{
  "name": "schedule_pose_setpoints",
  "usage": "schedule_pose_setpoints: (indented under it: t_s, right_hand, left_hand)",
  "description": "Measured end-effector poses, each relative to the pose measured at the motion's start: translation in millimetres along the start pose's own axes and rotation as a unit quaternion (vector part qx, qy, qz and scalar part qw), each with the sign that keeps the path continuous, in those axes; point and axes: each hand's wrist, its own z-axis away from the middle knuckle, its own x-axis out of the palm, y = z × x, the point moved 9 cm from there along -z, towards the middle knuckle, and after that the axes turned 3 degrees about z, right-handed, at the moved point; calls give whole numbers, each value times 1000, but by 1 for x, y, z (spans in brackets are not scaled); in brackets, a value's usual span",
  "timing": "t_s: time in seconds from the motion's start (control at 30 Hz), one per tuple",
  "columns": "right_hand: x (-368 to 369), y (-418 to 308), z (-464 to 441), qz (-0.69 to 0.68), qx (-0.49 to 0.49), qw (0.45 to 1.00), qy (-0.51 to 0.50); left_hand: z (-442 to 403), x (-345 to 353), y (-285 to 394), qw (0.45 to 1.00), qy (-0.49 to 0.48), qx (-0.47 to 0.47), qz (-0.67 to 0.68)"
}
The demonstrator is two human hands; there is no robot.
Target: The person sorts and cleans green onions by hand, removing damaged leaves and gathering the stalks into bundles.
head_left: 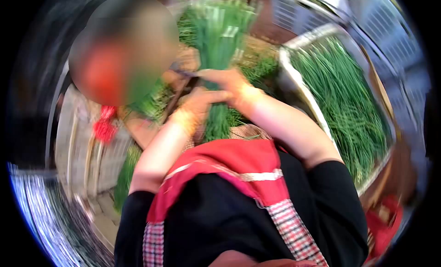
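A bunch of long green chives (216, 42) stands in front of my chest, its upper end fanned out and its lower end close to my red apron (229, 154). My left hand (197, 105) is closed round the bunch from the left, with a finger laid across the stalks. Slightly higher, my right hand (232, 84) wraps the same bunch from the right. A thin dark thing (183, 73) shows left of my right fingertips, too smeared to name. Motion blurs both hands, and the stalks hide part of the fingers.
To my right stands a white-rimmed bin (287, 67) full of loose chives (342, 101). Red ties (106, 124) hang at the left, near more greens (154, 104). Grey-blue plastic crates (386, 30) stand at the back right. A blurred patch covers the upper left.
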Motion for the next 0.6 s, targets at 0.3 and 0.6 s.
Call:
schedule_pose_setpoints:
  t_s: [0.3,0.6]
  right_hand:
    - [-55,-27,26,706,312,614,-166]
    - [15,4,26,820,-219,482,-217]
  left_hand:
    - [-23,-15,-14,995,-24,-49,-86]
    - [-25,12,-28,896,-244,-34,-370]
